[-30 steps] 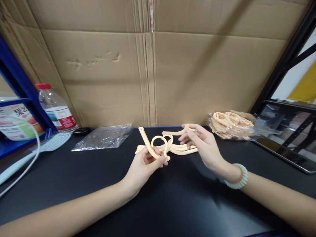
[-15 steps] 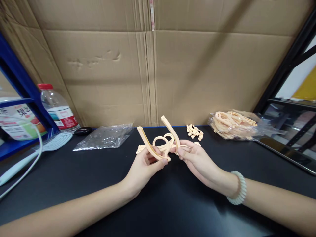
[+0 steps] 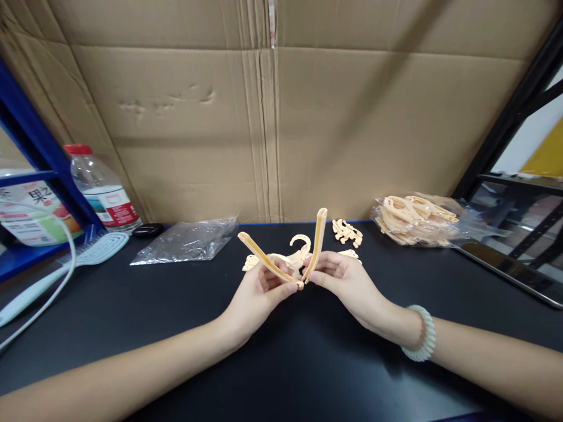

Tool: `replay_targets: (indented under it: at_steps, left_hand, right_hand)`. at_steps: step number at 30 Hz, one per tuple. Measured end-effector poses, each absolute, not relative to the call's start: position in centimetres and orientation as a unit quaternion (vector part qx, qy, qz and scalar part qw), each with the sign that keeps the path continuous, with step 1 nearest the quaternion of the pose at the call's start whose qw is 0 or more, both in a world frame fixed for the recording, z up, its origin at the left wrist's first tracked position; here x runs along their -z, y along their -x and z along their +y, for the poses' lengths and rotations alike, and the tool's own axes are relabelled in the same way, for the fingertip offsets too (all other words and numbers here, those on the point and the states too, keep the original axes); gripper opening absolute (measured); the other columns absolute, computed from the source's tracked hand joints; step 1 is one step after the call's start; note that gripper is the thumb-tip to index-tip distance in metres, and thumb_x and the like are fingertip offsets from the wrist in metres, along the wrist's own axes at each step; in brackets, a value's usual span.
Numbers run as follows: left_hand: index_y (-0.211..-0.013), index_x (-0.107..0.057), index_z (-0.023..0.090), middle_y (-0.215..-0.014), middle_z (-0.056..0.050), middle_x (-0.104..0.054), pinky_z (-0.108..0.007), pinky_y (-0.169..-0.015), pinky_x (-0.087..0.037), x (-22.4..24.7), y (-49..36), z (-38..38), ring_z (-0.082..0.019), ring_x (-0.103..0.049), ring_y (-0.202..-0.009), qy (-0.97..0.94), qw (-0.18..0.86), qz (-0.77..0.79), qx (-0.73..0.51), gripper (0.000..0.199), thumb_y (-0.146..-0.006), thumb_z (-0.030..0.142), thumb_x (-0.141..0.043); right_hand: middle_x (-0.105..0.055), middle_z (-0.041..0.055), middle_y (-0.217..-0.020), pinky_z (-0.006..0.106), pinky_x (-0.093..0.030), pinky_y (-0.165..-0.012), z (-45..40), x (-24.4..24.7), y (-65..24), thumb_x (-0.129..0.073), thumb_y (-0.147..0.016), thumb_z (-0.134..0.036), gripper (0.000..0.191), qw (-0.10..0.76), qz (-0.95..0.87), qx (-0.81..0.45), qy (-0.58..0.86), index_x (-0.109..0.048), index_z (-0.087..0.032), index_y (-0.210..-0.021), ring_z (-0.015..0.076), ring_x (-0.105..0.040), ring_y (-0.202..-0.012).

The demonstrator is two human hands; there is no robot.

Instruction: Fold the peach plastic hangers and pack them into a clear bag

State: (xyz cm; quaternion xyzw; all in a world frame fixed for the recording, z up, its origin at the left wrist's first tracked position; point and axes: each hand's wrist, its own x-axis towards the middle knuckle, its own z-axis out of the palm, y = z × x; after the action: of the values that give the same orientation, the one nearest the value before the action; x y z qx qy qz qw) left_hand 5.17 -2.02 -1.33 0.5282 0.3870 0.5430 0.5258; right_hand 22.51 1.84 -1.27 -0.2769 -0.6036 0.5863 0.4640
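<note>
Centrally — left hand (image 3: 253,299) pinching curved, grooved plastic strip (image 3: 264,258), right hand (image 3: 354,287) gripping second strip (image 3: 317,245)

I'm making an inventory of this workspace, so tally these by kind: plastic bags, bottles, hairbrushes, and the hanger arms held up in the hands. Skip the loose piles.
Plastic bags: 2 (flat bag, filled bag)
Bottles: 1 (red-capped bottle)
Hairbrushes: 1 (pale blue hairbrush)
Held hanger arms: 2 (left hanger arm, right hanger arm)
Total: 6
</note>
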Motion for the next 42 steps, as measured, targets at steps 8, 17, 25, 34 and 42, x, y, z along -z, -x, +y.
replay_targets:
  at_steps: [8,17,25,34,42]
  left_hand:
    - [-0.078,-0.054,0.018,-0.078,0.002,-0.065,-0.036,-0.087,-0.050,1.34,-5.19,-2.01,-0.016,-0.064,-0.081,-0.531,0.521,0.390,-0.543,0.027,-0.067,0.020,-0.079]
    - [-0.078,-0.051,0.018,-0.078,0.003,-0.063,-0.034,-0.084,-0.051,1.21,-5.26,-2.21,-0.016,-0.065,-0.081,-0.518,0.523,0.409,-0.539,0.031,-0.067,0.020,-0.079]
    - [-0.077,-0.052,0.018,-0.080,0.002,-0.064,-0.035,-0.083,-0.052,1.33,-5.20,-2.34,-0.017,-0.065,-0.082,-0.513,0.528,0.401,-0.546,0.030,-0.065,0.019,-0.080]
    - [-0.074,-0.052,0.018,-0.076,0.003,-0.066,-0.031,-0.079,-0.053,1.36,-5.05,-2.26,-0.015,-0.066,-0.076,-0.492,0.550,0.392,-0.550,0.033,-0.062,0.017,-0.082]
    - [-0.073,-0.053,0.017,-0.069,0.004,-0.065,-0.028,-0.075,-0.054,1.20,-5.07,-2.24,-0.013,-0.065,-0.070,-0.475,0.557,0.395,-0.556,0.034,-0.060,0.016,-0.084]
  right_hand:
    - [-0.073,0.0012,-0.081,0.034,-0.054,-0.082,1.80,1.17,-22.53,-0.078,-0.070,-0.028,0.016,0.449,-0.636,-0.574,0.253,-0.070,-0.021,-0.082,0.0163,-0.068,-0.079]
    - [-0.073,0.0010,-0.079,0.033,-0.056,-0.078,1.89,1.35,-22.65,-0.079,-0.069,-0.029,0.016,0.449,-0.643,-0.568,0.251,-0.070,-0.020,-0.080,0.0164,-0.069,-0.075]
    - [-0.072,0.0000,-0.076,0.031,-0.057,-0.075,1.64,1.51,-22.55,-0.079,-0.068,-0.025,0.012,0.458,-0.642,-0.562,0.251,-0.069,-0.020,-0.074,0.0157,-0.068,-0.072]
    - [-0.072,0.0002,-0.073,0.031,-0.057,-0.073,1.37,1.47,-22.34,-0.080,-0.066,-0.027,0.015,0.467,-0.636,-0.556,0.261,-0.068,-0.020,-0.071,0.0161,-0.068,-0.070]
    - [-0.071,0.0008,-0.074,0.032,-0.057,-0.072,1.23,1.92,-22.09,-0.080,-0.067,-0.026,0.015,0.482,-0.628,-0.550,0.267,-0.067,-0.019,-0.072,0.0164,-0.068,-0.070]
